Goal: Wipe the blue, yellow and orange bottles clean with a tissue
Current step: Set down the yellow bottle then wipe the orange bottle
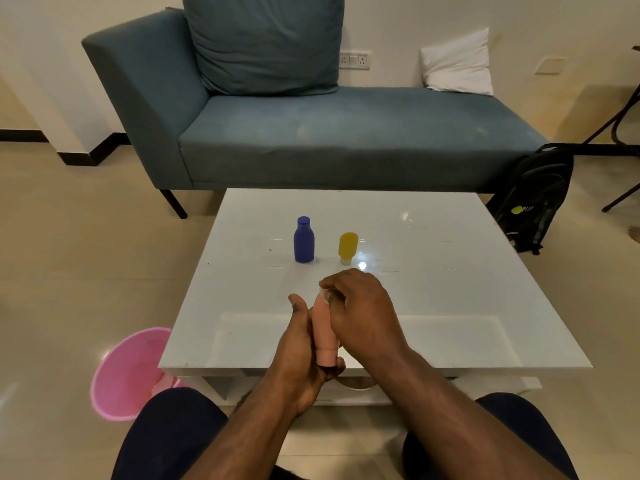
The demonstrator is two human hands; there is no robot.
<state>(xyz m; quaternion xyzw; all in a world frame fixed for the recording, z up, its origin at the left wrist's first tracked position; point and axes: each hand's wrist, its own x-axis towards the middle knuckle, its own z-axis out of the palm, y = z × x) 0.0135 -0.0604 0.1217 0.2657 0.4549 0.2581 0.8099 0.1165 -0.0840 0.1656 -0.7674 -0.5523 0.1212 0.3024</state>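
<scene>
My left hand [300, 344] grips the pale orange bottle [323, 332] above the near edge of the white table [433, 299], cap end toward me. My right hand [360, 306] curls over the bottle's far end and pinches a small white tissue [323, 293], of which only a sliver shows against the bottle. The blue bottle [304, 240] stands upright at the table's middle. Just to its right the yellow bottle [347, 247] stands on its white cap. Both are apart from my hands.
A pink bin [124, 372] sits on the floor at the table's near left corner. A blue sofa [311, 133] stands behind the table, and a black backpack [533, 199] leans by its right end. My knees are at the frame's bottom.
</scene>
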